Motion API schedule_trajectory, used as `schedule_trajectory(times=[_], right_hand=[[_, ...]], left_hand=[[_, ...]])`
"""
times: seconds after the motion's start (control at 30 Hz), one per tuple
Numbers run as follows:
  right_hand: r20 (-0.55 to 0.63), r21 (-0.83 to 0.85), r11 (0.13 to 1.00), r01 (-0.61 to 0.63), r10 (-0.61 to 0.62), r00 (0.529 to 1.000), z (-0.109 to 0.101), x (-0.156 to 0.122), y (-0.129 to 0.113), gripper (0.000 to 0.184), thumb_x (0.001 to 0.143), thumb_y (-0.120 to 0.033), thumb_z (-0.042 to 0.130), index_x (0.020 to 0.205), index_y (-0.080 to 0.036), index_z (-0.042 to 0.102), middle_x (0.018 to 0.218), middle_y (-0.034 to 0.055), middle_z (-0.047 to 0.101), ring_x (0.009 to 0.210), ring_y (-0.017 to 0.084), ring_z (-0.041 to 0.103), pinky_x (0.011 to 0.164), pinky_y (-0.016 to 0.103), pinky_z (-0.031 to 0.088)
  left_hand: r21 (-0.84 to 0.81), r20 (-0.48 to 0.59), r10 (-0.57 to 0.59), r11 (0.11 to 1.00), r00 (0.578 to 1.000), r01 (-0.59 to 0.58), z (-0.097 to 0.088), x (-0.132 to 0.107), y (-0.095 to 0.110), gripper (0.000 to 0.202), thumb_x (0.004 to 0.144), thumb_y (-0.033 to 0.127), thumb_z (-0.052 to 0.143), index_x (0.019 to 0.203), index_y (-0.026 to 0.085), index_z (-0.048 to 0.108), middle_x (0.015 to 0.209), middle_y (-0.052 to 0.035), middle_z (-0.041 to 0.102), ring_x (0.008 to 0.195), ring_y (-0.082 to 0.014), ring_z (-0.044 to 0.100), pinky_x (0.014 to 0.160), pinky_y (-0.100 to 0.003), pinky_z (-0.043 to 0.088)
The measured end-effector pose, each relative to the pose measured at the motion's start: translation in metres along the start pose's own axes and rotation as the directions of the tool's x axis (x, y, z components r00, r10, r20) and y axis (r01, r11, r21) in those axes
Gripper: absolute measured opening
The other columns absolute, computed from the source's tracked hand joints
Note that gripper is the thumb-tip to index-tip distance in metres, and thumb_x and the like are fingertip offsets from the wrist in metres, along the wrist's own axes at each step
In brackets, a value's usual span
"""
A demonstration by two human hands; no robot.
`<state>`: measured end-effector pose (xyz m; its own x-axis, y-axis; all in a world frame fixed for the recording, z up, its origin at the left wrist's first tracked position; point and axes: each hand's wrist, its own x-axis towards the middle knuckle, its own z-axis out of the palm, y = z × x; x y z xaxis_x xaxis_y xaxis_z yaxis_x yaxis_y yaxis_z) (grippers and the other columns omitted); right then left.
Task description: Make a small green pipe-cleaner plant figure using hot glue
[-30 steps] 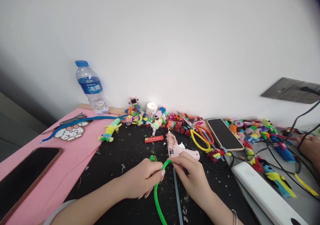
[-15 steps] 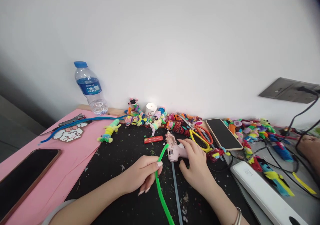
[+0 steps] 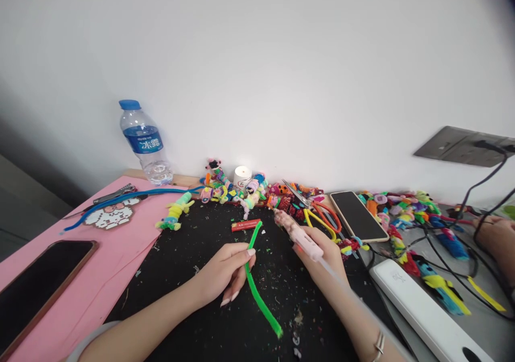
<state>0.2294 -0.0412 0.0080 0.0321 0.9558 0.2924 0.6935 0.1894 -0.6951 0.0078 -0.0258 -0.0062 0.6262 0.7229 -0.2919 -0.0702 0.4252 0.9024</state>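
A bright green pipe cleaner (image 3: 259, 300) is pinched near its upper end between the thumb and fingers of my left hand (image 3: 229, 271); its longer part hangs toward me. My right hand (image 3: 322, 252) is wrapped round a pale pink glue gun (image 3: 304, 242), with the nozzle pointing up and left. A long translucent glue stick (image 3: 354, 297) runs out of the gun's back over my right forearm. Beyond my hands a red box cutter blade case or similar small red strip (image 3: 246, 224) lies on the black mat (image 3: 193, 324).
Several pipe-cleaner figures (image 3: 253, 190) line the wall, with scissors (image 3: 322, 212) and a phone (image 3: 359, 216) beside them. A water bottle (image 3: 145, 142) stands back left. Another phone (image 3: 40, 292) rests on pink paper. Black cables and another person's hand (image 3: 497, 238) are at right.
My right hand has closed round the glue gun and lifted and turned it off the mat. The green pipe cleaner, still in my left hand, has shifted slightly left.
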Motion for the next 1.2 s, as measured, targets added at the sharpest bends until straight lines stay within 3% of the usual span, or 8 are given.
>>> schedule_trajectory(times=[0.1,0.2,0.37,0.8,1.2], right_hand=[[0.074,0.101,0.993,0.063,-0.07,0.995,0.0,-0.001,-0.005,0.01,0.071,-0.015,0.056,0.079,-0.018,0.06,0.072,0.0015,0.062,0.062,0.014,0.057,0.058,0.024,0.045],[0.113,0.094,0.993,0.072,-0.083,0.99,0.001,-0.003,-0.007,0.003,0.07,-0.015,0.058,0.072,-0.017,0.058,0.066,-0.0002,0.059,0.056,0.012,0.052,0.052,0.022,0.042],[0.103,0.06,0.993,0.099,-0.104,0.989,0.004,-0.002,-0.006,0.006,0.071,-0.017,0.059,0.066,-0.017,0.056,0.059,-0.0021,0.055,0.051,0.011,0.048,0.049,0.022,0.039],[0.103,0.052,0.991,0.121,-0.126,0.987,0.008,-0.003,-0.003,0.013,0.074,-0.021,0.057,0.063,-0.018,0.051,0.056,-0.0025,0.054,0.05,0.012,0.05,0.048,0.022,0.042],[0.121,0.058,0.994,0.095,-0.101,0.988,0.01,-0.005,0.002,0.01,0.075,-0.023,0.057,0.067,-0.018,0.055,0.06,-0.0009,0.059,0.053,0.013,0.054,0.05,0.022,0.044]], left_hand=[[0.005,-0.009,-0.012,1.0,1.0,0.012,0.0,0.001,-0.001,0.029,0.086,0.04,0.04,0.069,0.017,0.046,0.029,0.0068,0.045,0.019,-0.0057,0.029,0.021,-0.013,0.023],[0.008,-0.02,-0.013,1.0,1.0,0.013,0.0,0.002,-0.001,0.029,0.086,0.04,0.04,0.07,0.017,0.047,0.03,0.0069,0.044,0.019,-0.0057,0.029,0.021,-0.013,0.024],[-0.005,-0.008,-0.004,1.0,1.0,0.004,0.0,0.003,-0.001,0.028,0.086,0.038,0.039,0.07,0.017,0.047,0.029,0.007,0.044,0.019,-0.0056,0.028,0.021,-0.012,0.024],[0.06,-0.039,-0.01,0.998,0.999,0.013,0.004,0.0,0.003,0.03,0.086,0.041,0.039,0.067,0.018,0.044,0.029,0.0073,0.043,0.019,-0.0052,0.027,0.021,-0.012,0.02],[0.086,-0.052,-0.015,0.996,0.999,0.019,0.004,-0.001,0.006,0.03,0.086,0.04,0.038,0.067,0.018,0.044,0.029,0.0075,0.042,0.019,-0.0055,0.027,0.022,-0.013,0.02]])
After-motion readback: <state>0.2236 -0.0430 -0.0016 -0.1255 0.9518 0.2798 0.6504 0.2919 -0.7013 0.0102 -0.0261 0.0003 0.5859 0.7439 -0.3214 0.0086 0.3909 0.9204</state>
